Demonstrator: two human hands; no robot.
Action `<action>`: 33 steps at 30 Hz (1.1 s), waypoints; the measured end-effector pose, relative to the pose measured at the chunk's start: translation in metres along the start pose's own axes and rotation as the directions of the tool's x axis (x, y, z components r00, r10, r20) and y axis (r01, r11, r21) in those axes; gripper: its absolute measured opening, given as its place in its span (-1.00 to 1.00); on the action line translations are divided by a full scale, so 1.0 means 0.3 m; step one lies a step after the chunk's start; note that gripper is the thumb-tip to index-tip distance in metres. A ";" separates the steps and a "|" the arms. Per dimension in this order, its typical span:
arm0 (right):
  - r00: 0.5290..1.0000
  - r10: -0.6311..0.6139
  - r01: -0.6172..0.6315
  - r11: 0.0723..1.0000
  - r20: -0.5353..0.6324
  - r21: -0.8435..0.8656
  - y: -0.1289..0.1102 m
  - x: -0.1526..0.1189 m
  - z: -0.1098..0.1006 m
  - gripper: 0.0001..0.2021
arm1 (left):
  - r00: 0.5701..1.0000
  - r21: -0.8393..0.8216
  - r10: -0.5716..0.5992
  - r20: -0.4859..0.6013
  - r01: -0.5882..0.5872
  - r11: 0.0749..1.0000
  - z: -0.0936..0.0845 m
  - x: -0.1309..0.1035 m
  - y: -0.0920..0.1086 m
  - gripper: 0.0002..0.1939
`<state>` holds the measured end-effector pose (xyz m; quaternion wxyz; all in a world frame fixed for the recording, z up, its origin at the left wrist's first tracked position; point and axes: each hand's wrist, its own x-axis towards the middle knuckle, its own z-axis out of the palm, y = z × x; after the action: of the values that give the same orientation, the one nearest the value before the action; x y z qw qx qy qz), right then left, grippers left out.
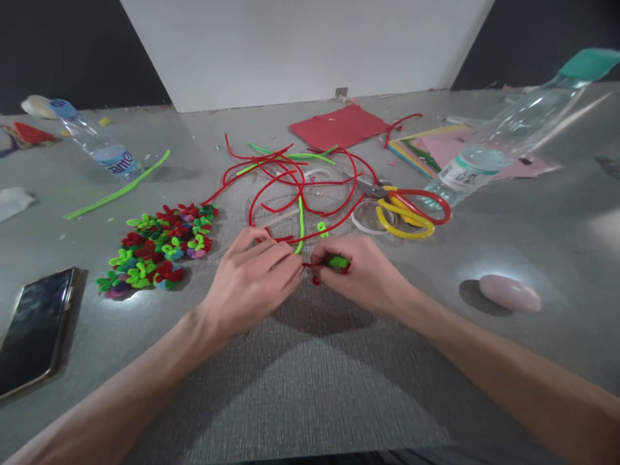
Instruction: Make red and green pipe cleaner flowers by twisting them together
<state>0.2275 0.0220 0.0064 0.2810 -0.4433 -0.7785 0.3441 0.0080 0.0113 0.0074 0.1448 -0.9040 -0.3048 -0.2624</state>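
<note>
My left hand (259,274) is closed, its fingers pinching a thin red pipe cleaner that runs across to the other hand. Curled round a small red and green fuzzy piece (338,262) is my right hand (356,271); the piece is partly hidden by its fingers. Long red pipe cleaners (301,184) lie in loose loops just beyond both hands, with a green pipe cleaner (301,223) among them. A small green curl (322,228) rests beyond my right hand. To the left sits a cluster of red, green and blue fuzzy pieces (150,248).
Scissors (404,206) and a clear tape roll (371,217) lie right of the loops. A tall bottle (494,142) leans behind them. Around the table (290,400) are a phone (36,326), a small bottle (109,148), a pink oval object (509,293), red felt (339,127) and coloured sheets (445,145).
</note>
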 end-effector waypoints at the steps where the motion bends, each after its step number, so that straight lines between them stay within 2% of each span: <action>1: 1.000 0.007 -0.007 1.000 -0.018 0.005 0.000 -0.002 0.004 -0.86 | 1.000 0.012 -0.021 -0.012 0.021 1.000 0.003 -0.001 0.005 -0.78; 6: 0.996 0.019 -0.013 0.997 -0.082 0.079 -0.007 -0.012 0.018 -0.89 | 0.984 -0.019 -0.168 -0.064 0.167 0.986 0.013 -0.006 0.030 -0.74; 13: 0.983 0.007 0.008 0.997 -0.186 0.080 -0.010 -0.016 0.021 -0.88 | 0.954 -0.263 -0.288 -0.088 0.257 0.930 0.019 -0.005 0.048 -0.85; 19: 0.985 0.004 0.011 0.996 -0.170 0.087 -0.001 -0.016 0.022 -0.89 | 0.917 -0.434 -0.397 -0.049 0.338 0.835 0.019 -0.004 0.052 -0.88; 22: 0.988 0.009 0.004 0.996 -0.155 0.086 0.006 -0.012 0.021 -0.90 | 0.914 -0.312 -0.400 -0.069 0.361 0.879 0.011 -0.004 0.035 -0.91; 25: 0.981 -0.017 0.036 0.994 -0.192 0.099 0.013 -0.007 0.016 -0.90 | 0.898 -0.098 -0.407 -0.169 0.395 0.913 -0.002 -0.004 0.028 -0.97; 27: 0.972 0.005 0.032 0.988 -0.233 0.153 0.014 -0.004 0.012 -0.90 | 0.889 -0.105 -0.400 -0.222 0.386 0.917 -0.007 -0.004 0.035 -0.94; 28: 0.971 0.038 0.010 0.979 -0.235 0.202 0.012 -0.003 0.011 -0.90 | 0.895 -0.159 -0.389 -0.218 0.361 0.919 -0.006 -0.004 0.042 -0.90; 30: 0.976 0.112 -0.051 0.952 -0.185 0.303 0.008 -0.004 0.012 -0.90 | 0.922 -0.325 -0.360 -0.141 0.301 0.897 0.003 -0.004 0.055 -0.87; 33: 0.985 0.139 -0.093 0.926 -0.103 0.365 0.002 -0.006 0.020 -0.91 | 0.931 -0.430 -0.364 -0.027 0.318 0.845 0.025 -0.004 0.068 -0.92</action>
<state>0.2241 0.0188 0.0020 0.3853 -0.4509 -0.6555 0.4675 0.0230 -0.0019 -0.0014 -0.0851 -0.8295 -0.3892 -0.3914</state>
